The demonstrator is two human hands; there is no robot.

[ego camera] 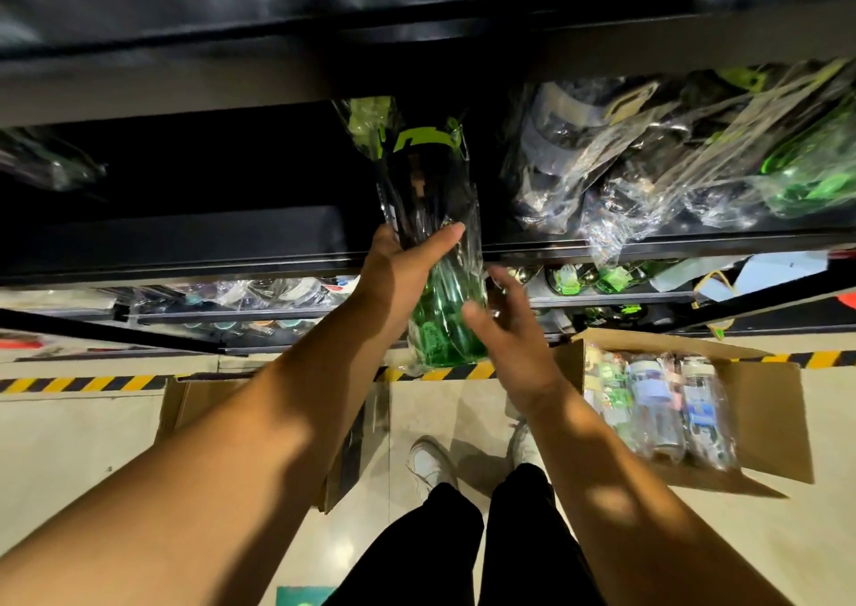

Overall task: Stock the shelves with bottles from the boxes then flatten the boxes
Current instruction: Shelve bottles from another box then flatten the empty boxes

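A green bottle in a clear plastic wrap (437, 309) lies lengthwise across the front edge of a black shelf (231, 258). My left hand (398, 267) grips its middle, thumb across the top. My right hand (509, 332) is beside the bottle's base with fingers spread and relaxed; whether it touches the wrap is unclear. On the same shelf level to the right lie several wrapped bottles (648, 174). An open cardboard box (769, 411) on the floor at right holds wrapped bottles (662, 401). Another open box (185, 401) sits at left, mostly hidden by my left arm.
Lower shelf levels (593, 276) below hold more bottles and packets. A black-and-yellow striped tape line (83, 383) runs along the floor at the shelf's foot. My feet in white shoes (431, 462) stand between the two boxes on the pale floor.
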